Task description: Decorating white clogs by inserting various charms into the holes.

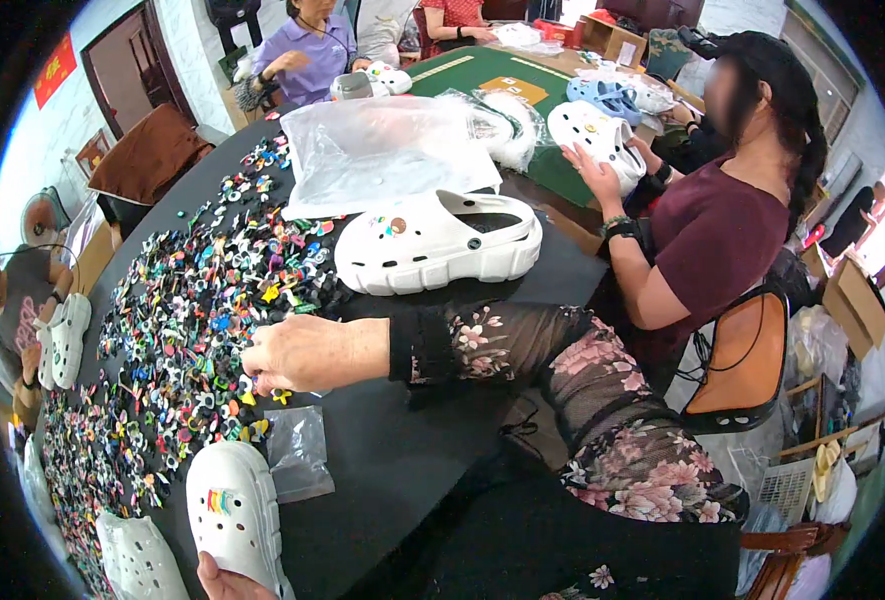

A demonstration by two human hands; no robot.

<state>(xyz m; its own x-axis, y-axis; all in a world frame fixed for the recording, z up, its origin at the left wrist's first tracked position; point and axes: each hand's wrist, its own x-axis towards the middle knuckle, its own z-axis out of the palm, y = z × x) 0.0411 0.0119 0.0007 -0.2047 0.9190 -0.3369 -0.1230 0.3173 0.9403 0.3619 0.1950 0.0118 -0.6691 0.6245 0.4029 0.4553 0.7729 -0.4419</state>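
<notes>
My left hand (225, 582), only partly in view at the lower edge, grips a white clog (225, 505) with a small rainbow-coloured charm on its holed upper. Just above that clog, my right hand (308, 354) reaches across to a wide heap of small coloured shoe charms (198, 320). Its fingers curl down at the near edge of the heap, closed together; what is between them is hidden. Beside the held clog lies a small clear plastic bag (300, 455). Another white clog (140, 560) rests to its left, partly cut off by the lower edge.
A white clog with charms (438, 243) stands beyond my right forearm, before a large clear plastic bag (383, 150). At right, a co-worker holds a white clog (595, 140). More white clogs (63, 340) are at far left, near another person. An orange-brown chair (733, 360) stands right.
</notes>
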